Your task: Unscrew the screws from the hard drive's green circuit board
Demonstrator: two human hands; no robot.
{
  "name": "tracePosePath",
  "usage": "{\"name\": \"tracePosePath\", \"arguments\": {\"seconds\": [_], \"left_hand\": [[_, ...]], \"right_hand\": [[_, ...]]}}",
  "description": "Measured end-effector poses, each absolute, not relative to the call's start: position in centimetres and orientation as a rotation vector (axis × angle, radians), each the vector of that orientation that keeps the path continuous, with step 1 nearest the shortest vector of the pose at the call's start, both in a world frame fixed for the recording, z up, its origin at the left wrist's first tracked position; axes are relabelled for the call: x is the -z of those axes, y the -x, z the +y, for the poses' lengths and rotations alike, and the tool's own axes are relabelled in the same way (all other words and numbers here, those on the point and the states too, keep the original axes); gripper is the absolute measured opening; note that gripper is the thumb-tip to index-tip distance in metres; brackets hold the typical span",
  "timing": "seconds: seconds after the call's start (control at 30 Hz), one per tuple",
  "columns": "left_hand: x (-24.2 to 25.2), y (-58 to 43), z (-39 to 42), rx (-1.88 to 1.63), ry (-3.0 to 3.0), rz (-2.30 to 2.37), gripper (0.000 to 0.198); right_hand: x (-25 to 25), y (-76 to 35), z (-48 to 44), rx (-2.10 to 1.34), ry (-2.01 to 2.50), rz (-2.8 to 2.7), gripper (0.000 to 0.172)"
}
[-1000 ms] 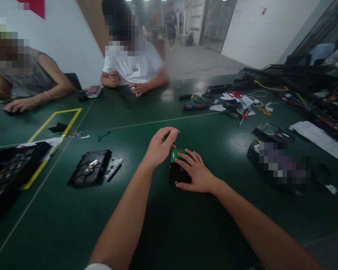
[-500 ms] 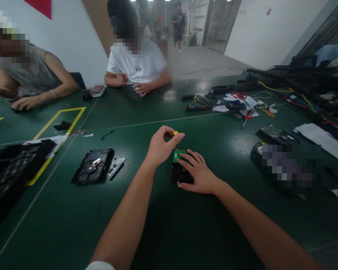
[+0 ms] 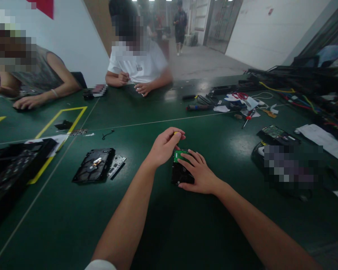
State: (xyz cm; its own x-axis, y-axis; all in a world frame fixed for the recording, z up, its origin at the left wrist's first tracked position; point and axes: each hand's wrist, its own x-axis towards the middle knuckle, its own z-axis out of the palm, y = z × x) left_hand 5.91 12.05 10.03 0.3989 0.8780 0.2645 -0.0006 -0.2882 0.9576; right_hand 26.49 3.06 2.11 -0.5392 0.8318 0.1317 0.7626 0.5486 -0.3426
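Observation:
A black hard drive [image 3: 182, 173] with a green circuit board [image 3: 179, 156] lies in front of me. My right hand [image 3: 198, 170] grips it from the right, fingers spread over the top and thumb at the near edge. Above the drive's far left corner, my left hand [image 3: 169, 144] is closed around a small screwdriver [image 3: 176, 133]. Only the yellow top of its handle shows clearly. Its shaft points down towards the drive, and the tip is too small to make out.
Left of me lie another opened drive casing [image 3: 93, 165], a metal plate [image 3: 117, 166] and a large black chassis [image 3: 19, 168]. At right are a drive with a board [image 3: 278, 134], a red screwdriver [image 3: 247, 118] and heaped cables [image 3: 307, 99]. Two people work across the table.
My left fingers have curled further over the yellow handle, hiding more of it. The right hand and the drive stay in place. The person opposite now shows a thin tool in one hand.

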Motion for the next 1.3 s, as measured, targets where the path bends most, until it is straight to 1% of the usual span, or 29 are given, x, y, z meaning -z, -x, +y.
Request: {"name": "tracePosePath", "arguments": {"seconds": [0.4,0.47,0.63,0.87,1.07,1.3], "left_hand": [[-9.09,-6.01,12.74,-1.258,-1.537,1.028,0.033],[-9.05,-6.13,12.69,-1.249,-1.523,1.025,0.034],[-9.22,-6.13,12.62,-1.170,-1.612,0.910,0.027],[-9.54,-5.84,12.54,-1.139,-1.536,0.816,0.033],[-9.38,-5.64,12.69,-1.196,-1.607,0.917,0.027],[-9.20,-5.99,12.62,-1.246,-1.540,0.989,0.035]], "right_hand": [[-2.23,-26.47,3.10,-0.374,1.328,-2.504,0.094],[-2.31,-26.45,3.08,-0.375,1.329,-2.506,0.094],[-2.22,-26.40,3.10,-0.377,1.337,-2.504,0.095],[-2.41,-26.40,3.08,-0.364,1.338,-2.511,0.093],[-2.23,-26.48,3.08,-0.371,1.327,-2.507,0.094],[-2.29,-26.45,3.11,-0.379,1.333,-2.501,0.094]]}}
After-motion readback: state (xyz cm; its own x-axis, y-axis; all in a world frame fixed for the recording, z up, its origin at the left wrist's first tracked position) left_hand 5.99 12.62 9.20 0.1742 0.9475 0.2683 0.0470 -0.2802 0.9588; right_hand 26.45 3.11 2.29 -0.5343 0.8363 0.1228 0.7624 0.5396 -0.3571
